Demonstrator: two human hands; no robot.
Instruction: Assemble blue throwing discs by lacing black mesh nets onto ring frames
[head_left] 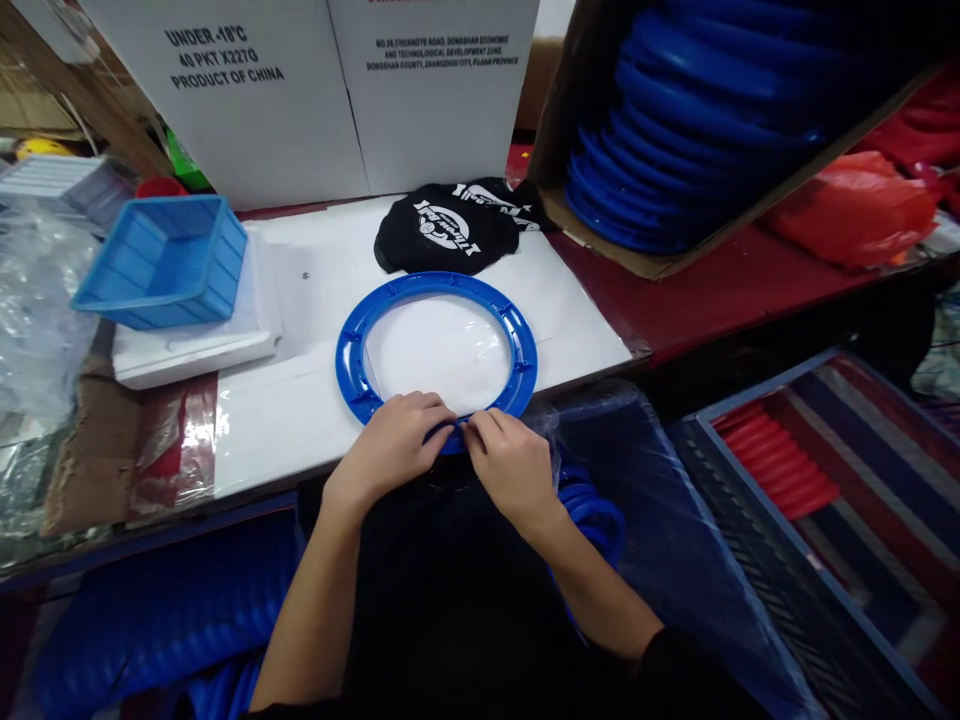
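Note:
A blue plastic ring (350, 362) lies on the white board (277, 440), its ribbed inner side facing up. At its near edge my left hand (401, 440) is closed on the rim, thumb and fingers pinching it. My right hand (510, 460) grips the same rim just to the right, fingertips almost meeting those of the left. The fingers hide that part of the ring, so any small piece there cannot be made out. Just beyond the ring's far edge sits a bunched black cloth (442, 235) with white printing.
A light-blue bin (161, 265) stands on a white slab at the left, beside clear plastic bags (37, 310). Behind are a white carton (247, 120) and a box of stacked blue rings (675, 130). A crate with red rings (776, 460) is low at the right.

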